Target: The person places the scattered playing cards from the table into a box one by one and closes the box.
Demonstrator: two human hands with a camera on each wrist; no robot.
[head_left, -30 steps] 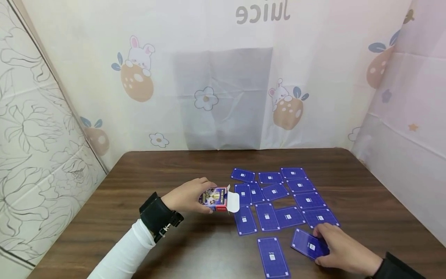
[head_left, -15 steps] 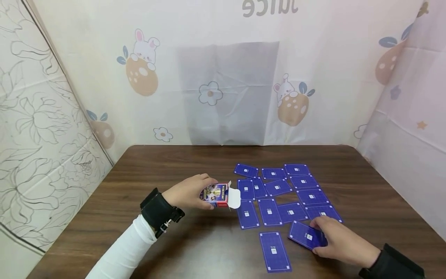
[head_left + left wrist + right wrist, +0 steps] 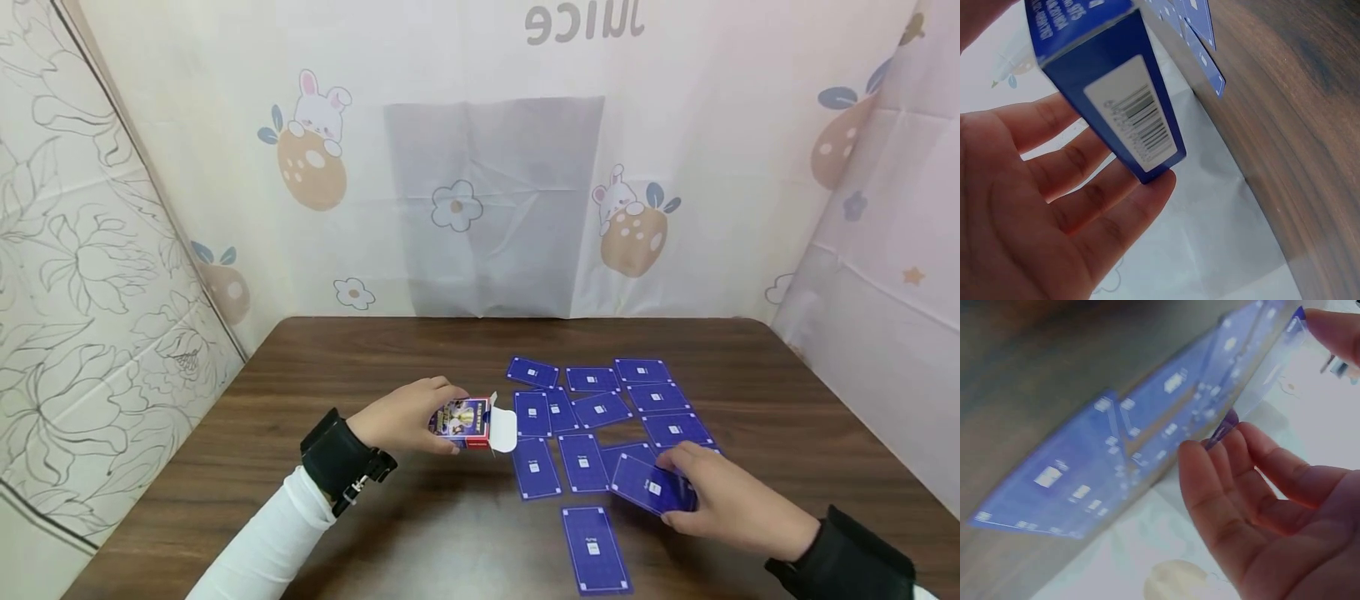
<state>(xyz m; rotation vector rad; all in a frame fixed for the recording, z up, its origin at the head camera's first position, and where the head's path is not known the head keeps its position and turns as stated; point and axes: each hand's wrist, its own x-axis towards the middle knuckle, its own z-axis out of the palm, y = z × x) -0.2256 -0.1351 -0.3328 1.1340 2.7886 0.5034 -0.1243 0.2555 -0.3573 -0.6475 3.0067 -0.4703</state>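
My left hand (image 3: 408, 415) grips a small printed card box (image 3: 467, 419) above the left part of the table. The box lies on its side, and its white end flap (image 3: 503, 429) hangs open toward the right. In the left wrist view, a barcode label (image 3: 1133, 115) shows on the blue box side, with fingers behind it. Thumb and fingers of my right hand (image 3: 738, 500) pinch a blue-backed card (image 3: 647, 485) by its edges, tilted over the spread. Whether it is one card or a few stacked, I cannot tell. It overlaps another blue card (image 3: 624, 452) in the head view.
Several blue cards lie face down in loose rows, such as one at the far right (image 3: 641, 370) and one at the near side (image 3: 595, 550). Some overlap. The dark wooden table (image 3: 390, 350) ends at a printed curtain (image 3: 495, 208).
My right hand has carried the pinched card off the near right, away from me and slightly left, over the spread. My left hand keeps the box in about the same place.
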